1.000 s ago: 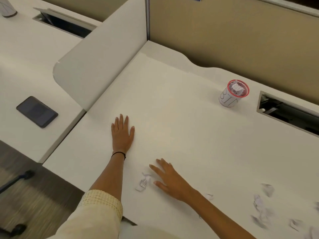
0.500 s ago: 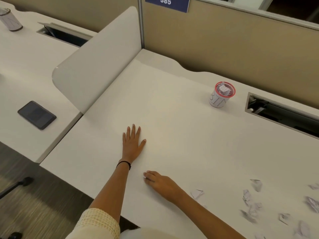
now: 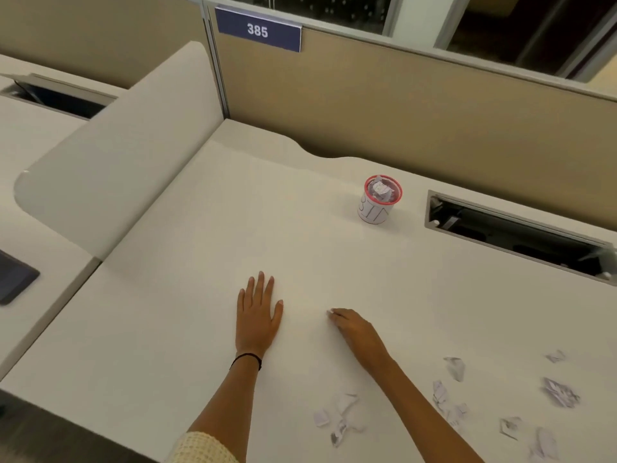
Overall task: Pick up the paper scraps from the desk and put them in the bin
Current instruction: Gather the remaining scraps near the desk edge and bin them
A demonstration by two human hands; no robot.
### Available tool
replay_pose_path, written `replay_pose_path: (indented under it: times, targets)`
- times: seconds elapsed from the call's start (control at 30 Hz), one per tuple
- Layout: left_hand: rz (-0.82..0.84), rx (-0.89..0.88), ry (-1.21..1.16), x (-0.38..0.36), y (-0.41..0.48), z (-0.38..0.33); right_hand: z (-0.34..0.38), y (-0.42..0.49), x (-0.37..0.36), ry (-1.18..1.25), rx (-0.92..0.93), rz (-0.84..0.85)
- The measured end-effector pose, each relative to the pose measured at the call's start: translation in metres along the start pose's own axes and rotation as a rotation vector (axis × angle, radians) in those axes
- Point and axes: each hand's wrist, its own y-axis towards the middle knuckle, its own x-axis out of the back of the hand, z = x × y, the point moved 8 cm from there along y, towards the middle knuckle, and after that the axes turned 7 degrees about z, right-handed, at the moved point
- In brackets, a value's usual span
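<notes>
**Get the pinched scrap into the bin, then clear the rest**

Lower right of frame, nearest: loose paper scraps (image 3: pixel 344 416) lie on the desk (image 3: pixel 200 329). They're crumpled white bits w/ grey print, one clump by the R forearm and more spread toward the right edge.

Mid frame: left hand (image 3: pixel 258 317) lies flat, palm down, fingers straight, grasping nothing. Right hand (image 3: pixel 359 334) is just beside it w/ fingers curled. A small scrap (image 3: pixel 331 311) shows as a white speck at the fingertips; the rest is hidden, so it's prob a pinch grip.

Farther, right of centre: the bin (image 3: pixel 380 203), a small white cup w/ red rim, stands upright. It already has crumpled paper in it and is well apart from both hands.

To do the step well:
- Hold the pinch firm; the bit looks light and could slip.
- Lift clear of the desk and go straight over the rim.
- Let go only above the opening, as the mouth is small and partly full.
- Don't bump the cup; it prob tips easily.
</notes>
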Motion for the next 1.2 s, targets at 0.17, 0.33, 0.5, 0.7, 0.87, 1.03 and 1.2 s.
replay_pose_path:
  times: [0.17, 0.33, 0.5, 0.7, 0.87, 1.03, 1.2]
  targets:
    - [0.003, 0.020, -0.023, 0.001, 0.001, -0.003, -0.038, 0.013, 0.045, 0.237, -0.124, -0.224]
    - [-0.001, 0.033, -0.039, 0.002, 0.002, -0.001, -0.072, 0.035, 0.108, 0.649, -0.253, -0.521]
    - [-0.003, 0.034, -0.053, 0.002, 0.002, 0.000, -0.091, 0.071, 0.174, 0.808, -0.290, -0.712]
    - [-0.014, 0.033, -0.045, 0.004, 0.002, -0.001, -0.103, 0.117, 0.224, 0.691, -0.355, -0.787]
    - [-0.009, 0.042, -0.041, 0.003, 0.003, -0.001, -0.107, 0.158, 0.228, 0.486, -0.373, -0.483]
    - [0.002, 0.050, -0.029, 0.002, 0.003, 0.000, -0.108, 0.166, 0.233, 0.289, -0.349, -0.434]
    - [-0.004, 0.050, -0.034, 0.002, 0.003, 0.000, -0.106, 0.156, 0.244, 0.181, -0.310, -0.521]
